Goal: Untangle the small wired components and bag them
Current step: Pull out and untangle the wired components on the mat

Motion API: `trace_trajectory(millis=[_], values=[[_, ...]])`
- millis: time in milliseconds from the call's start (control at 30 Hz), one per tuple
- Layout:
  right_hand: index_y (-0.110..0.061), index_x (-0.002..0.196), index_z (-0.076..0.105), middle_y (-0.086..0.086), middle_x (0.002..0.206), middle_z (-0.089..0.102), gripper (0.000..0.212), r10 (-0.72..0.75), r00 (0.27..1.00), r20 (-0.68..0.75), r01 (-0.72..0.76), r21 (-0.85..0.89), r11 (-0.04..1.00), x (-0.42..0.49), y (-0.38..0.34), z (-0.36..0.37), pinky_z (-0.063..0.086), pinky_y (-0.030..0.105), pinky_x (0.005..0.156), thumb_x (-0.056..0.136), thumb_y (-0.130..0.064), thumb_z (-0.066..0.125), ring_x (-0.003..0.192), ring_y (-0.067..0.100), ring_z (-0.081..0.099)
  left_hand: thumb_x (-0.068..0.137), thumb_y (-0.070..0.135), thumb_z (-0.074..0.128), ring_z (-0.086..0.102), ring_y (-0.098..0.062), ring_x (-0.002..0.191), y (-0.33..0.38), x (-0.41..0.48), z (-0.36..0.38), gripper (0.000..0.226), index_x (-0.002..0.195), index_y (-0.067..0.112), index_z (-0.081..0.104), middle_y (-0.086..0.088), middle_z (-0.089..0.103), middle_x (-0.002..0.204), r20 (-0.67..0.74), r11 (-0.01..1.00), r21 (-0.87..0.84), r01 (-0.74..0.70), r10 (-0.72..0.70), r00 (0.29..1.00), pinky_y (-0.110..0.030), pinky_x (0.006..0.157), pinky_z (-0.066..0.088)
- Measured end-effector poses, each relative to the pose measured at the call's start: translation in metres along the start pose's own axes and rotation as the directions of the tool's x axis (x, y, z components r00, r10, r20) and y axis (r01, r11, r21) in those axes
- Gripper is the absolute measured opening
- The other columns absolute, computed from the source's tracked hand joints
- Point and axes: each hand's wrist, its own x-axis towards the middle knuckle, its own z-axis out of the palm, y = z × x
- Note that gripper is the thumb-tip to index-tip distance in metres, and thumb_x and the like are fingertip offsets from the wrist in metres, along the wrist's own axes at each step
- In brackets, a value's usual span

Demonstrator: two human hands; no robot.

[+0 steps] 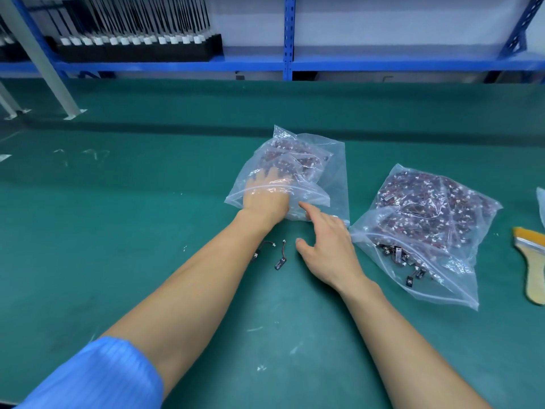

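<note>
A clear zip bag [330,160] partly filled with small wired components lies at the centre of the green mat. My left hand [267,193] is inside its mouth, fingers spread among the parts. My right hand [327,246] hovers just outside the bag's opening, index finger touching the plastic near the zip edge, fingers relaxed and holding nothing. Two loose wired components [280,256] lie on the mat below the bag, by my left wrist. A second, fuller zip bag [427,219] lies to the right, mouth open, with several components spilling at its opening.
A wooden-handled brush [533,261] lies at the right edge, with another bag's corner [541,202] above it. A blue shelf rack [289,63] with a tray of white-tipped parts [132,42] runs along the back. A grey frame leg [44,60] stands at back left.
</note>
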Motion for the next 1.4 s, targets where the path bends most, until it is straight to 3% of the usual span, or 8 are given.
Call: trace_trajectory(millis=[333, 567, 767, 900, 967, 1167, 1300, 1400], values=[[-0.028, 0.157, 0.019, 0.0, 0.139, 0.052, 0.083, 0.043, 0.999, -0.018, -0.042, 0.073, 0.996, 0.0, -0.004, -0.001, 0.031, 0.036, 0.105, 0.084, -0.017, 0.058, 0.124, 0.029, 0.041, 0.095, 0.016, 0.049, 0.055, -0.023, 0.075, -0.004, 0.019, -0.008, 0.026, 0.069, 0.023, 0.047, 0.002, 0.057, 0.08, 0.191, 0.976, -0.151, 0.155, -0.125, 0.974, -0.029, 0.066, 0.04], [-0.018, 0.16, 0.008, -0.003, 0.165, 0.023, 0.089, 0.109, 0.994, -0.015, -0.106, 0.131, 0.986, 0.002, 0.0, -0.002, 0.027, 0.029, 0.112, 0.088, -0.018, 0.06, 0.143, 0.02, 0.027, 0.092, 0.01, 0.049, 0.051, -0.024, 0.071, 0.014, 0.031, -0.004, 0.019, 0.081, 0.023, 0.057, 0.001, 0.054, 0.078, 0.126, 0.966, -0.208, 0.151, -0.127, 0.984, -0.029, 0.063, 0.04], [-0.013, 0.16, 0.011, 0.003, 0.164, 0.027, 0.082, 0.159, 0.987, -0.014, -0.157, 0.119, 0.98, 0.005, 0.004, -0.007, 0.029, 0.034, 0.116, 0.091, -0.015, 0.055, 0.146, 0.022, 0.029, 0.084, 0.008, 0.058, 0.033, -0.015, 0.048, 0.021, 0.026, -0.002, 0.037, 0.057, 0.023, 0.037, 0.005, 0.037, 0.056, 0.01, 0.983, -0.146, 0.109, -0.108, 0.994, -0.025, 0.047, 0.028], [-0.013, 0.157, 0.02, 0.013, 0.147, 0.047, 0.078, 0.14, 0.99, -0.026, -0.137, 0.079, 0.987, 0.005, 0.006, -0.007, 0.038, 0.035, 0.102, 0.084, 0.002, 0.042, 0.13, 0.03, 0.043, 0.079, 0.009, 0.058, 0.047, -0.015, 0.049, 0.02, 0.017, -0.008, 0.022, 0.061, 0.018, 0.048, 0.003, 0.05, 0.059, -0.002, 0.96, -0.235, 0.15, -0.155, 0.988, -0.023, 0.045, 0.03], [-0.011, 0.157, 0.02, 0.013, 0.152, 0.043, 0.08, 0.127, 0.991, -0.031, -0.125, 0.057, 0.99, 0.006, 0.006, -0.006, 0.035, 0.033, 0.105, 0.081, 0.009, 0.037, 0.134, 0.03, 0.04, 0.081, 0.006, 0.057, 0.061, -0.024, 0.061, 0.019, 0.013, -0.01, 0.016, 0.07, 0.018, 0.061, -0.002, 0.062, 0.068, -0.009, 0.96, -0.23, 0.159, -0.165, 0.986, -0.027, 0.051, 0.039], [-0.009, 0.158, 0.017, 0.016, 0.155, 0.038, 0.082, 0.113, 0.993, -0.039, -0.112, 0.022, 0.993, 0.006, 0.005, -0.001, 0.033, 0.034, 0.107, 0.081, 0.011, 0.035, 0.137, 0.031, 0.038, 0.089, 0.004, 0.054, 0.056, -0.029, 0.08, 0.016, -0.009, -0.015, 0.021, 0.104, 0.015, 0.064, -0.007, 0.062, 0.095, -0.139, 0.97, -0.242, -0.008, -0.027, 0.99, -0.038, 0.062, 0.043], [-0.011, 0.157, 0.019, 0.015, 0.151, 0.041, 0.081, 0.111, 0.993, -0.043, -0.11, 0.019, 0.994, 0.006, 0.005, -0.001, 0.037, 0.035, 0.102, 0.081, 0.01, 0.036, 0.133, 0.032, 0.041, 0.082, -0.005, 0.055, 0.037, -0.027, 0.056, 0.014, -0.031, -0.021, 0.024, 0.07, 0.012, 0.043, -0.004, 0.047, 0.065, -0.155, 0.975, -0.21, -0.076, 0.044, 0.987, -0.033, 0.051, 0.024], [-0.011, 0.157, 0.02, 0.014, 0.151, 0.042, 0.08, 0.108, 0.993, -0.039, -0.108, 0.013, 0.994, 0.007, 0.005, 0.0, 0.037, 0.035, 0.103, 0.082, 0.008, 0.038, 0.133, 0.032, 0.041, 0.09, 0.003, 0.058, 0.056, -0.035, 0.07, 0.005, -0.044, -0.02, 0.011, 0.093, 0.009, 0.066, -0.012, 0.069, 0.086, -0.243, 0.96, -0.249, -0.126, 0.063, 0.968, -0.042, 0.053, 0.044]])
